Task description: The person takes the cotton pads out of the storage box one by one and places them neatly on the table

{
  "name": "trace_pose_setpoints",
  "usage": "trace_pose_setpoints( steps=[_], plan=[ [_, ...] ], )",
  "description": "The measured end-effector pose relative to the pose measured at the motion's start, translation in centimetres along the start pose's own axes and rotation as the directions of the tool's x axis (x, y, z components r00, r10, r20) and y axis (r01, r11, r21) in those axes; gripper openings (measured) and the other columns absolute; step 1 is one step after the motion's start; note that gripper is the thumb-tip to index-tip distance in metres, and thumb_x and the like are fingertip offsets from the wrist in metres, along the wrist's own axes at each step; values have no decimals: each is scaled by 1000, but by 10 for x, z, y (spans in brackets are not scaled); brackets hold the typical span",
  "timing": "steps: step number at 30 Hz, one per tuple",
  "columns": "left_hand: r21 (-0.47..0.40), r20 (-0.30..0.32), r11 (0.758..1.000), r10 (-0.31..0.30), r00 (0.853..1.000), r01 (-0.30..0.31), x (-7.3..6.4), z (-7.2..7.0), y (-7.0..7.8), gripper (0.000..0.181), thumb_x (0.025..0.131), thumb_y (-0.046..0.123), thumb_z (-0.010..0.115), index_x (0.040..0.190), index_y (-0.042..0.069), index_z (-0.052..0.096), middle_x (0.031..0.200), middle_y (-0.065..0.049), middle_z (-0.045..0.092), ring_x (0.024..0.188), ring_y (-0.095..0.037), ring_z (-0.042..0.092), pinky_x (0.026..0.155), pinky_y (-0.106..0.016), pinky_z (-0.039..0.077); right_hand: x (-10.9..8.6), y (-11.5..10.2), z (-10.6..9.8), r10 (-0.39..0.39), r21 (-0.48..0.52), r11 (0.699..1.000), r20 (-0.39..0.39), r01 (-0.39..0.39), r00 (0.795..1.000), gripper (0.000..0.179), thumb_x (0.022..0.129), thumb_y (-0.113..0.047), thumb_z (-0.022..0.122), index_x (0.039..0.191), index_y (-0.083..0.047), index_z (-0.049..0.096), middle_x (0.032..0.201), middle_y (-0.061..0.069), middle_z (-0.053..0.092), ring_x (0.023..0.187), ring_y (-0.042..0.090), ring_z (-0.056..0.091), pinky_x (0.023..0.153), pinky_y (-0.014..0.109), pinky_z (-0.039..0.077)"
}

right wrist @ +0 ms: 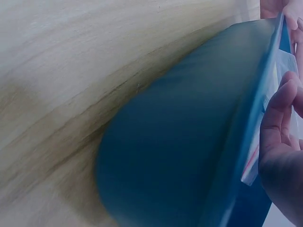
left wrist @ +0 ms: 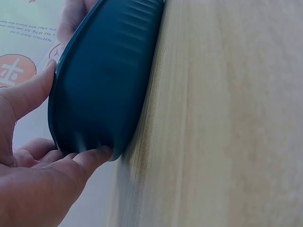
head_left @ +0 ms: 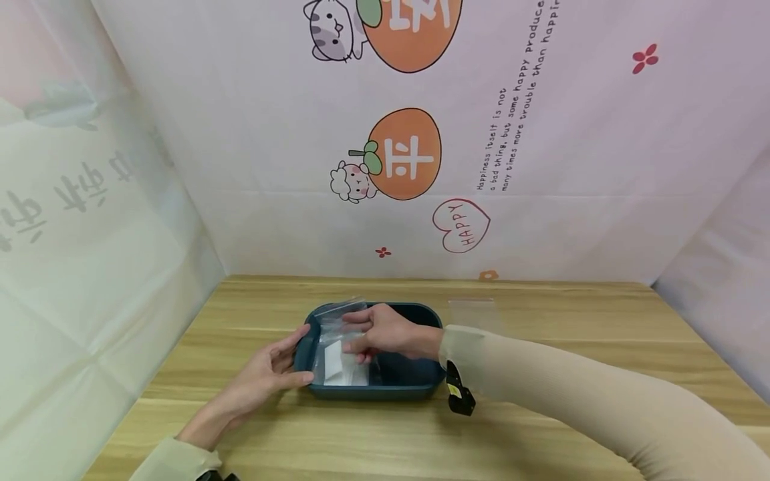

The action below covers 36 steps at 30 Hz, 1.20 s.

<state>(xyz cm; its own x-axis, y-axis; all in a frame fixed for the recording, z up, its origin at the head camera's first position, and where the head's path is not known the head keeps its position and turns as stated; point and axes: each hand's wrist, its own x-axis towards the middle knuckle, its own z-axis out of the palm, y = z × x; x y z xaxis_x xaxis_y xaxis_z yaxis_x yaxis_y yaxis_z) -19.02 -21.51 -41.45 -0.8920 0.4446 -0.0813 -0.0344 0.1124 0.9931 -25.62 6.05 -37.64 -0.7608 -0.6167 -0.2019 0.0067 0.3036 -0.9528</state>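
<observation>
A dark blue-green plastic basin (head_left: pixel 373 393) with rounded corners stands on the wooden table. My left hand (head_left: pixel 265 374) grips its left end; in the left wrist view the thumb lies at the rim and the fingers bend against the outer wall. Inside, toward the left, lie clear zip bags (head_left: pixel 355 379), with a white piece (head_left: pixel 333 361) seen through the plastic. My right hand (head_left: pixel 388 331) reaches over the basin onto these bags, index finger and thumb apart. In the right wrist view, a bag's red zip line (right wrist: pixel 252 160) shows beside that hand; the basin wall hides the rest.
Another clear bag (head_left: pixel 472 308) lies flat on the table (head_left: pixel 577 321) behind the right forearm, partly hidden by the sleeve. A printed white cloth (head_left: pixel 271 167) hangs behind the table and along both sides.
</observation>
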Motion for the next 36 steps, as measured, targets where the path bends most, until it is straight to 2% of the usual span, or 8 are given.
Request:
trace_pose_setpoints(
  steps=[4,12,15,16,19,22,30,36],
  plan=[
    [4,-3,1000,5,1000,-5,0,1,-1,90,100,8,74,169,8,17,174,-18,8,156,-43,16,112,-30,42,-6,0,-7,-10,-11,1000,-2,9,1000,69,97,-6,77,158,0,46,87,11,76,61,15,64,67,32,60],
    [20,-18,1000,7,1000,-6,-1,1,-1,90,99,9,75,169,8,18,174,-17,8,156,-42,17,114,-33,40,-22,-6,-23,-14,-37,999,20,15,1000,70,97,-6,77,159,-1,44,85,16,76,62,15,67,66,31,59],
    [21,-20,1000,11,1000,-11,-2,1,-1,91,99,8,75,169,8,18,174,-18,7,156,-42,18,115,-33,39,-29,-10,-30,-16,-42,999,12,17,1000,70,96,-6,77,159,-2,45,103,18,77,63,15,67,66,31,59],
    [20,-21,1000,12,1000,-11,-2,1,-1,91,99,8,75,169,8,18,174,-18,7,155,-43,18,114,-33,39,-32,-11,-33,-19,-41,999,7,19,1000,70,96,-5,77,158,-2,46,114,19,76,63,16,68,65,31,59],
    [20,-23,1000,15,1000,-15,-2,1,-2,91,98,8,76,169,8,19,174,-19,7,155,-43,19,114,-33,39,-40,-16,-41,-28,-39,999,-1,28,1000,70,96,-3,77,159,-2,46,144,16,63,64,17,68,64,29,59],
    [20,-25,1000,16,1000,-16,-2,1,-2,92,98,8,76,169,8,19,174,-19,8,155,-43,20,114,-33,40,-49,-19,-48,-34,-36,999,-2,34,999,72,97,-2,76,160,-2,42,158,15,50,66,18,69,63,27,58],
    [25,-23,1000,12,1000,-11,0,1,-2,92,98,9,76,169,8,18,173,-21,8,155,-44,20,112,-29,41,-72,-16,-57,-35,-21,999,-7,35,999,73,97,-3,75,161,-3,40,161,17,45,66,21,68,62,27,56],
    [15,-16,1000,14,1000,-13,0,2,-2,93,98,8,76,169,7,17,173,-21,7,155,-44,20,109,-25,42,-87,-12,-62,-86,-40,996,-12,85,996,72,97,-6,77,160,-4,43,159,16,49,65,19,66,62,28,57]
  ],
)
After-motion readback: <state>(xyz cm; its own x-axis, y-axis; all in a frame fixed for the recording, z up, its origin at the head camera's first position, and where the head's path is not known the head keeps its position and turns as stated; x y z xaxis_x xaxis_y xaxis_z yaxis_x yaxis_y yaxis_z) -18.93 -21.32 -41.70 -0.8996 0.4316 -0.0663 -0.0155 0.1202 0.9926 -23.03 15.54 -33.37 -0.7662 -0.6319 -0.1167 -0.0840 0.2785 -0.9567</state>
